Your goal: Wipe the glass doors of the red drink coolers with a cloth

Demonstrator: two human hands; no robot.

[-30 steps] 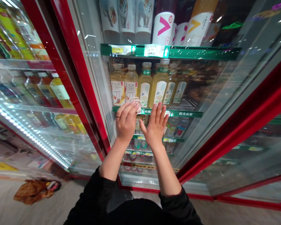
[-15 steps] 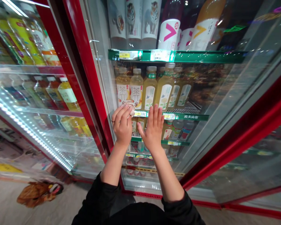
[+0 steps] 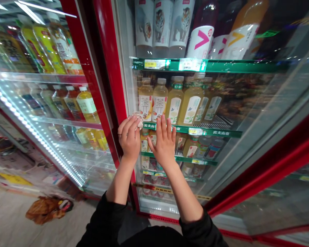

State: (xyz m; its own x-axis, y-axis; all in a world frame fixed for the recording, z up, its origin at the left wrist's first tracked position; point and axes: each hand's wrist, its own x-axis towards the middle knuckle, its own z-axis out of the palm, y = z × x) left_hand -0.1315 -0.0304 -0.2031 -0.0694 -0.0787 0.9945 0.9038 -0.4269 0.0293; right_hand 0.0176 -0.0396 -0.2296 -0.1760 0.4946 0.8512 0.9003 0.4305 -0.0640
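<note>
A crumpled white cloth (image 3: 138,118) sits under the curled fingers of my left hand (image 3: 130,139), at the left edge of the cooler's glass door (image 3: 249,99). A ring shows on one of that hand's fingers. To its right, my right hand (image 3: 164,142) lies with fingers stretched out, palm toward the glass. It appears to rest flat on the pane, holding nothing. Behind the glass, bottles of yellow tea (image 3: 159,99) stand on a green-edged shelf (image 3: 218,132) just above my fingertips.
Red door frames (image 3: 110,65) run along both sides of the pane. Larger bottles (image 3: 201,37) fill the upper shelf. Another lit cooler with drink bottles (image 3: 87,103) stands at the left. A brown bag-like bundle (image 3: 46,209) lies on the floor at lower left.
Both hands have shifted left relative to the bottles, the left one with the cloth now close to the red frame. The camera view has swung slightly left.
</note>
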